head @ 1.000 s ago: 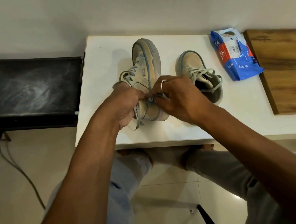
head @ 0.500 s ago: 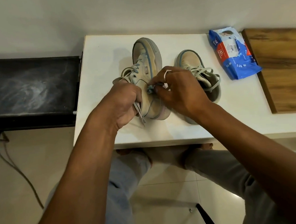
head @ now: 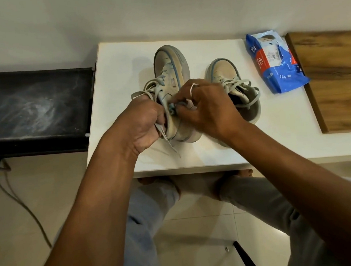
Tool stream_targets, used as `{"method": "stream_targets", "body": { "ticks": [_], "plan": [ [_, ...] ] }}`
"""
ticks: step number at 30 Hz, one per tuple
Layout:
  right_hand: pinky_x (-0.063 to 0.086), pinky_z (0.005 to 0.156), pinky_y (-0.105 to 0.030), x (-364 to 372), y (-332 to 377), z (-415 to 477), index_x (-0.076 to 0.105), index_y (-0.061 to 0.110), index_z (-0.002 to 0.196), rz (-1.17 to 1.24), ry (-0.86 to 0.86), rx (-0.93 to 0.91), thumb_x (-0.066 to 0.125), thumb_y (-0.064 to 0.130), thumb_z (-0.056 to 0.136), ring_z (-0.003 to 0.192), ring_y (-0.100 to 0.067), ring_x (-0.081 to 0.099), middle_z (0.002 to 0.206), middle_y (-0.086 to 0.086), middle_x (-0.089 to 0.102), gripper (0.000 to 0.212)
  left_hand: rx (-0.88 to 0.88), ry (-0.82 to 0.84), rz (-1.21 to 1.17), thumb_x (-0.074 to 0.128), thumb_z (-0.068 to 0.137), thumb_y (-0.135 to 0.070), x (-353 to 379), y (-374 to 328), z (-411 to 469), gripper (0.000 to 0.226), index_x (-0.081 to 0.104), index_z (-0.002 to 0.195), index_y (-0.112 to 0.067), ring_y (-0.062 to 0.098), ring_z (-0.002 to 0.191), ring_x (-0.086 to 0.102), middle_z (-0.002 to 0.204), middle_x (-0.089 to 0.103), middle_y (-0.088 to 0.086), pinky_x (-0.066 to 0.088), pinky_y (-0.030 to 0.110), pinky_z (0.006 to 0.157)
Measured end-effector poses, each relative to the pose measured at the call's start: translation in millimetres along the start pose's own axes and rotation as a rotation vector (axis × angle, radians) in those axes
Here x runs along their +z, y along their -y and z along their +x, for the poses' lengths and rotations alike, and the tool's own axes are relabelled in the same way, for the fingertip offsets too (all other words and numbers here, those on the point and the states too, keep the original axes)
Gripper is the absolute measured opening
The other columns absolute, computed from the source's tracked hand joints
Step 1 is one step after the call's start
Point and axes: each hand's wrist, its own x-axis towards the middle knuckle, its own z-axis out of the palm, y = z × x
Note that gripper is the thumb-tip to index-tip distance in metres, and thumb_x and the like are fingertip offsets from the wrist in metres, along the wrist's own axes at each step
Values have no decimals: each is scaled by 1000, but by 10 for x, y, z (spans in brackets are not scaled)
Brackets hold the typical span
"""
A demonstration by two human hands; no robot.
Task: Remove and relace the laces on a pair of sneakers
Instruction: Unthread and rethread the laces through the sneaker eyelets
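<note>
White wall and pale floor tiles frame the scene, with a cable (head: 19, 206) trailing over the tiles at far left. Above it stands a black bench (head: 33, 105), pushed against the white tabletop (head: 113, 60).

On the tabletop, the left sneaker (head: 172, 64) is tipped on its side, toe pointing far. The left hand (head: 143, 124) has a closed grip on it at the collar, fingers curled round the lace (head: 152, 86), whose loose end (head: 169, 141) hangs from the fist onto the tabletop. The right hand (head: 206, 107), wearing a ring (head: 192, 88), pinches a short bit of lace against the sneaker's near side; the fingertips hide exactly which eyelet. Just right of it, the right sneaker (head: 226, 71) stands upright, laces threaded but slack and looping. Further right lie a blue packet (head: 275, 63) and a wooden board (head: 332, 76).

My reading is that the task is at an early stage. Both sneakers carry their laces through most eyelets, so neither is stripped, and the whole relacing looks to be ahead. Whether the pinched bit is being drawn out or fed in, I cannot tell.

Against the picture from a second ago, little differs. Both hands keep hold of the same sneaker, the right hand has crept slightly farther along it, and the loose end now trails a little nearer.
</note>
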Motion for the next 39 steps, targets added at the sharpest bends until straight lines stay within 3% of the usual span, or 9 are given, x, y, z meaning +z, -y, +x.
{"method": "stream_targets", "body": {
  "ticks": [3, 8, 13, 16, 19, 24, 30, 35, 39],
  "plan": [
    [54, 81, -31, 40, 30, 68, 79, 14, 99, 32, -84, 59, 70, 11, 84, 89, -11, 65, 95, 1, 73, 18, -3, -5, 31, 22, 69, 28, -2, 20, 13, 64, 55, 119, 4, 48, 117, 54, 107, 55, 22, 48, 57, 95],
    [54, 81, -29, 65, 120, 36, 78, 13, 102, 75, -45, -31, 71, 11, 84, 91, -12, 66, 97, 0, 73, 20, 2, -5, 12, 22, 67, 28, -33, 12, 9, 70, 52, 127, 7, 43, 116, 58, 125, 55, 33, 48, 59, 95],
    [53, 79, -35, -30, 32, -37, 77, 14, 99, 97, 88, -49, 72, 15, 83, 93, -11, 63, 96, 4, 71, 17, -2, 27, -83, 22, 63, 25, -31, 2, 3, 57, 58, 102, 3, 38, 98, 57, 98, 59, 21, 39, 58, 103],
    [53, 78, -40, -6, 39, -147, 78, 17, 98, 72, 147, -115, 74, 17, 81, 95, -14, 62, 98, 5, 70, 17, -27, 72, -168, 29, 56, 16, -47, -21, -18, 62, 58, 110, 4, 37, 93, 64, 98, 63, 22, 51, 49, 91],
    [52, 73, -42, 18, 52, -255, 78, 22, 100, -14, 221, -230, 72, 20, 82, 93, -18, 60, 102, 5, 69, 19, -61, 117, -176, 22, 68, 16, -55, -25, -25, 61, 59, 114, 1, 32, 87, 67, 96, 66, 18, 59, 38, 76],
    [53, 72, -44, -26, -13, -219, 77, 17, 98, -46, 105, -161, 70, 21, 83, 94, -20, 60, 100, 2, 68, 17, -68, 128, -195, 27, 61, 13, -54, -26, -15, 63, 58, 115, 2, 36, 92, 64, 103, 62, 22, 56, 44, 87],
    [51, 69, -40, 74, 76, -307, 78, 20, 98, -130, 214, -318, 68, 23, 85, 87, -20, 57, 100, 4, 69, 17, -71, 81, -182, 21, 72, 15, -60, -22, -5, 62, 57, 120, -1, 35, 102, 60, 110, 58, 22, 51, 42, 94],
    [52, 69, -41, 21, 25, -301, 77, 19, 96, -153, 118, -249, 69, 21, 82, 88, -22, 59, 97, 3, 69, 16, -55, 62, -180, 21, 70, 16, -71, -21, 16, 69, 50, 132, 5, 36, 104, 60, 113, 57, 22, 52, 44, 93],
    [54, 70, -44, -8, -15, -261, 76, 18, 100, -75, 57, -101, 68, 20, 84, 92, -19, 61, 98, 2, 70, 18, -20, 77, -144, 24, 67, 18, -74, 13, 37, 62, 53, 121, 11, 37, 97, 60, 105, 57, 22, 53, 45, 89]
  ]
}}
